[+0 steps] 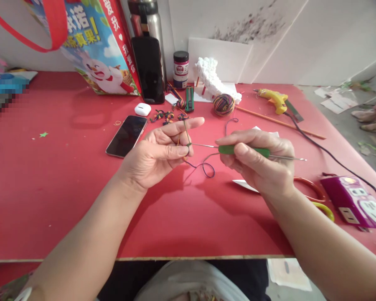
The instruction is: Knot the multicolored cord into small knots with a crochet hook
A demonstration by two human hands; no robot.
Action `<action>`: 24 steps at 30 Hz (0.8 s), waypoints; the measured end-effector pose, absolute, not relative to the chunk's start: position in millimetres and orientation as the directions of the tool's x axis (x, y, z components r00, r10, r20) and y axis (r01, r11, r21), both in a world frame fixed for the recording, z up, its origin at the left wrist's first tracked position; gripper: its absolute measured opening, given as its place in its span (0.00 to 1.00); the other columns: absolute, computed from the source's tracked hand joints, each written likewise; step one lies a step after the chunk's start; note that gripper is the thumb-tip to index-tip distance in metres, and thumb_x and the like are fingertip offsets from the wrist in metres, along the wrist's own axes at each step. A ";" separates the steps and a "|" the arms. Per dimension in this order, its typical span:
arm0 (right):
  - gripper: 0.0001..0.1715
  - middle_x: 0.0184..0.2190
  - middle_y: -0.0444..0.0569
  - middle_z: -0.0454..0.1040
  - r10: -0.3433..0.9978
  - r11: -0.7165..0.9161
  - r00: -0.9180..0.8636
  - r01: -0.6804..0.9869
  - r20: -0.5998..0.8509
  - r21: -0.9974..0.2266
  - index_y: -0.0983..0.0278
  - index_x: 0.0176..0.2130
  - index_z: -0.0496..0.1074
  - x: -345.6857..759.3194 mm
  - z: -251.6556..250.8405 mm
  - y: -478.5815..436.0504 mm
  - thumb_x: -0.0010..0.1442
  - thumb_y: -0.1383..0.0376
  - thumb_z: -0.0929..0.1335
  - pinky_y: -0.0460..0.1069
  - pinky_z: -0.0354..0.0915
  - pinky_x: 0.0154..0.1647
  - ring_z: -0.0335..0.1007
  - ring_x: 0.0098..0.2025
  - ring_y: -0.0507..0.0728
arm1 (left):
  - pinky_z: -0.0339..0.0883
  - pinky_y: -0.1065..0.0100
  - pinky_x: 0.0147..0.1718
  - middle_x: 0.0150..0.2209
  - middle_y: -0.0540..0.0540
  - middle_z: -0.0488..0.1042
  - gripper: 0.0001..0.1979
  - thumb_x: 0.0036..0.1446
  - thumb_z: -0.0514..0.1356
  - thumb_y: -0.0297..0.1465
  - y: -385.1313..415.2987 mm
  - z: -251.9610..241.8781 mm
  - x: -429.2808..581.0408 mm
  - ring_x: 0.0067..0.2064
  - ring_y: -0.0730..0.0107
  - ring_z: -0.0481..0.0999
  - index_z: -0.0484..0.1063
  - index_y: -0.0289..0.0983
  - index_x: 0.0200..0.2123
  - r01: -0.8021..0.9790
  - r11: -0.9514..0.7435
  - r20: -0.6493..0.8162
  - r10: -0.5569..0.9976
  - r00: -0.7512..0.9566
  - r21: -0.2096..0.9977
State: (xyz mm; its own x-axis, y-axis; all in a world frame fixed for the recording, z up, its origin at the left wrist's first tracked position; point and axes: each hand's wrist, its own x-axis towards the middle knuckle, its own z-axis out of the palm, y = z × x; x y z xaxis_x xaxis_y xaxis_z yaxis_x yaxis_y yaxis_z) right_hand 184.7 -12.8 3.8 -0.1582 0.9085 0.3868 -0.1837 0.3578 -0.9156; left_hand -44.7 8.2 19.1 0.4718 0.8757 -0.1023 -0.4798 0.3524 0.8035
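Note:
My left hand [158, 156] pinches a small dark piece of yarn work [188, 147] between thumb and fingers, its index finger stretched out with a strand of yarn running over it. My right hand [260, 161] grips the green handle of a crochet hook [227, 149]. The hook's thin metal tip reaches left to the yarn at my left fingertips; its other metal end sticks out on the right. Loose purple yarn [208, 169] curls on the table between my hands. Behind them sits a multicoloured yarn ball [224, 104].
On the red table [81, 225] lie a phone [127, 136], a white earbud case [143, 109], scissors [310, 188] partly under my right hand, a purple power socket [355, 205] and a yellow glue gun [274, 99] with its cord. An upright phone [148, 69] leans on a bottle.

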 end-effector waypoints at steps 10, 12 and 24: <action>0.12 0.18 0.43 0.71 0.943 0.116 -0.243 -0.398 0.226 -0.910 0.60 0.37 0.89 179.3 5.6 -6.8 0.59 0.55 0.82 0.47 0.55 0.18 0.61 0.18 0.49 | 0.74 0.76 0.33 0.27 0.51 0.76 0.23 0.46 0.74 0.20 7.0 14.0 -39.1 0.30 0.76 0.76 0.88 0.37 0.48 -0.452 0.379 -0.108 0.848 0.518 0.807; 0.11 0.21 0.44 0.74 0.951 0.085 -0.234 -0.425 0.200 -0.901 0.59 0.38 0.89 173.4 3.2 -8.8 0.60 0.55 0.82 0.46 0.55 0.19 0.63 0.20 0.49 | 0.74 0.74 0.36 0.28 0.51 0.76 0.23 0.47 0.75 0.19 4.5 12.2 -32.5 0.32 0.75 0.76 0.89 0.40 0.47 -0.455 0.258 -0.059 0.911 0.408 0.852; 0.10 0.24 0.42 0.77 0.971 0.074 -0.174 -0.441 0.166 -0.895 0.59 0.41 0.87 163.8 -4.4 -11.3 0.63 0.56 0.79 0.46 0.61 0.21 0.61 0.20 0.47 | 0.73 0.69 0.43 0.39 0.47 0.84 0.15 0.54 0.76 0.29 1.5 0.8 -22.4 0.41 0.70 0.78 0.89 0.46 0.45 -0.339 -0.047 0.108 0.981 0.163 0.940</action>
State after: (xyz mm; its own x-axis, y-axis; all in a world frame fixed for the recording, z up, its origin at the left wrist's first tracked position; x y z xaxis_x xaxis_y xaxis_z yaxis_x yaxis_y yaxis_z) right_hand 163.8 -11.3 -4.4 -0.1745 0.9706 0.1656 -0.4405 0.0735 -0.8947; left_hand -22.4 1.5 0.8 0.1635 0.9806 0.1084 -0.3388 -0.0474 0.9397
